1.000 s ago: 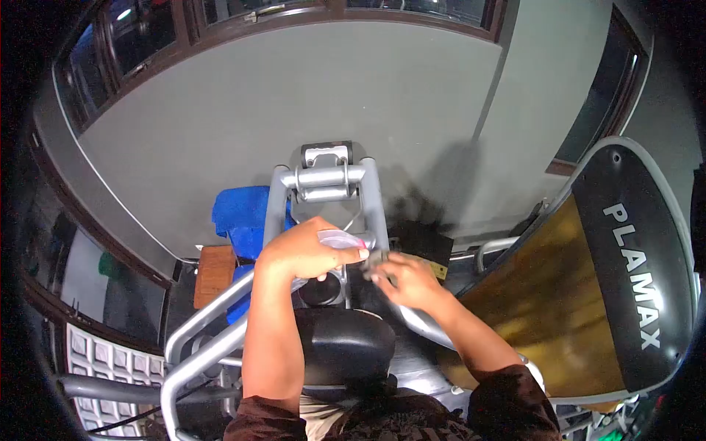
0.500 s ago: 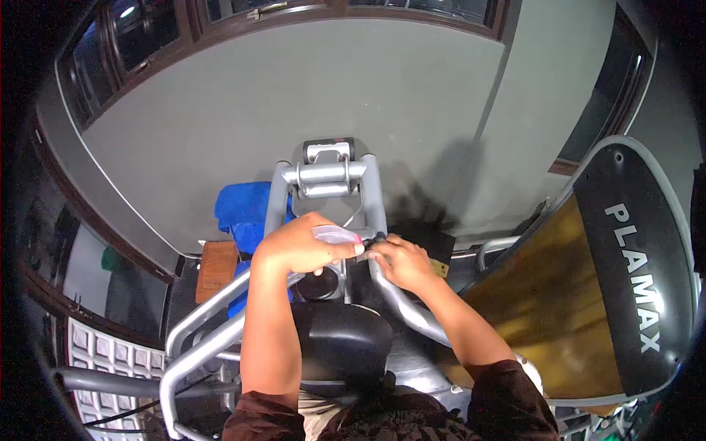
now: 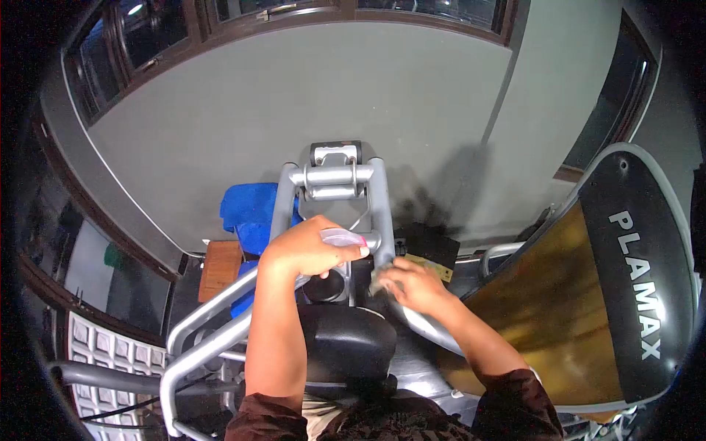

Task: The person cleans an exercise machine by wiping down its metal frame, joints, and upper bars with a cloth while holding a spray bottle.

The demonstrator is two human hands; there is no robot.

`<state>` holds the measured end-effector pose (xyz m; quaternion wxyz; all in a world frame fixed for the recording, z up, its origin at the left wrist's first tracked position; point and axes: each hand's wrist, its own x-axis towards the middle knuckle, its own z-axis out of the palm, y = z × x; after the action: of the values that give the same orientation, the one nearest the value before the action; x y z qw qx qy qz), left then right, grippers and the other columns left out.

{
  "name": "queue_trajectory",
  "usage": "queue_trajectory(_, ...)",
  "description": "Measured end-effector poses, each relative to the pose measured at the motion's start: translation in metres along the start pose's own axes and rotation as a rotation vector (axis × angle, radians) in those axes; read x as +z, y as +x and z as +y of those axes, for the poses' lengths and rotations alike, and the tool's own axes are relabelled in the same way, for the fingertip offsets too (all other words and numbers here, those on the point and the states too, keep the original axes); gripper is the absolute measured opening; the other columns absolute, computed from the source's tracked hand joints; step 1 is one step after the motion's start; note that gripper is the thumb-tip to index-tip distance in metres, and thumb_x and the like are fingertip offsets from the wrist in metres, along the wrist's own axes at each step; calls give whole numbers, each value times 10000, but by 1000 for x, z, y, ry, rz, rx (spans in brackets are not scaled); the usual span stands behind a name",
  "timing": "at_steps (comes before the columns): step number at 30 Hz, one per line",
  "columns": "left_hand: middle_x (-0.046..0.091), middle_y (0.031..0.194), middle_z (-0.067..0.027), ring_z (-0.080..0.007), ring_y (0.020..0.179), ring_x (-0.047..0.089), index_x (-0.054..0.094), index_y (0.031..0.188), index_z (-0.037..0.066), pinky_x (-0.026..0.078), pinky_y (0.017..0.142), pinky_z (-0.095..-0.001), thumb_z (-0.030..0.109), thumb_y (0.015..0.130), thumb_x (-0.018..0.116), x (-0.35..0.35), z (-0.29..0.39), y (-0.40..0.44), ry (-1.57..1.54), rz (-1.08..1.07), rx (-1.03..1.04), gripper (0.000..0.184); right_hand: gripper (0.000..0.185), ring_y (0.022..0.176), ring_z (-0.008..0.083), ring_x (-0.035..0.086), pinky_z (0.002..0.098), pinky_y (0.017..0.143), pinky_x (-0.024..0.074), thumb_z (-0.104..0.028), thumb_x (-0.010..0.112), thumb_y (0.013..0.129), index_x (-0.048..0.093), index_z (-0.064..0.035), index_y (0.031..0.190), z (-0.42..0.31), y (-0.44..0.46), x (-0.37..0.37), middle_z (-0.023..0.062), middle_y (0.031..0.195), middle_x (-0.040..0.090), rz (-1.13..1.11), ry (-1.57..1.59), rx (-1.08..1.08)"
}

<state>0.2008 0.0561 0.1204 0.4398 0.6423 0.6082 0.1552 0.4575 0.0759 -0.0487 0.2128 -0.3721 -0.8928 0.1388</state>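
My left hand is closed around a clear plastic container with a pink edge, held above the silver machine frame. My right hand pinches a small greyish cloth against the right-hand tube of the frame. Its fingers are slightly blurred, and the cloth's far side is hidden behind them. Below my hands is a black padded seat, with a round black part just beyond it.
Blue cloth hangs left of the frame beside a brown wooden board. Curved silver bars rise at the lower left. A large PLAMAX panel stands close on the right, and a grey wall lies ahead.
My right hand has moved away from my left and down along the right tube with the cloth. My left hand still holds the container. The view has shifted slightly.
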Motion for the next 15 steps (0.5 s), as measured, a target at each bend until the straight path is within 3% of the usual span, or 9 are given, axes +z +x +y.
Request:
queue_trajectory(3,686,726,-24,-129,573,603,796,1008,68,506,531,-304,418,855,797,2,3,0,9,18,-14,382,164,941,371,703,493,803,586,-295,648,970,740,-204,1071,6,35,7,97,1092,674,151,4,98)
queue_trajectory(6,686,723,-23,-130,562,600,801,999,70,503,530,-304,411,851,799,2,5,-2,16,22,-29,372,167,970,381,697,496,829,578,-300,636,980,736,-193,1060,5,49,2,113,1106,681,127,57,218)
queue_trajectory(9,693,726,-27,-131,556,602,809,1015,83,500,529,-306,411,844,802,0,3,-2,3,6,-41,369,166,1000,383,690,489,840,574,-291,631,981,730,-182,1056,7,24,3,115,1103,681,102,139,81)
queue_trajectory(10,697,728,-29,-131,555,605,811,1024,89,499,530,-306,415,841,803,-2,3,-3,5,5,-44,374,152,994,376,688,476,820,569,-283,634,976,719,-170,1033,10,7,1,111,1061,676,37,166,-23)
queue_trajectory(12,699,731,-33,-130,541,602,807,1027,82,494,522,-304,418,835,808,-3,2,-2,3,5,-42,388,140,926,366,682,480,773,551,-285,641,969,697,-158,986,-11,-24,-24,86,1005,653,-208,294,35)
queue_trajectory(15,693,731,-36,-127,512,592,796,1017,57,485,506,-300,416,829,818,-2,0,-1,-7,10,-37,406,130,874,347,689,475,757,560,-292,645,969,718,-192,1009,-19,-46,-37,58,1001,635,-231,134,0)
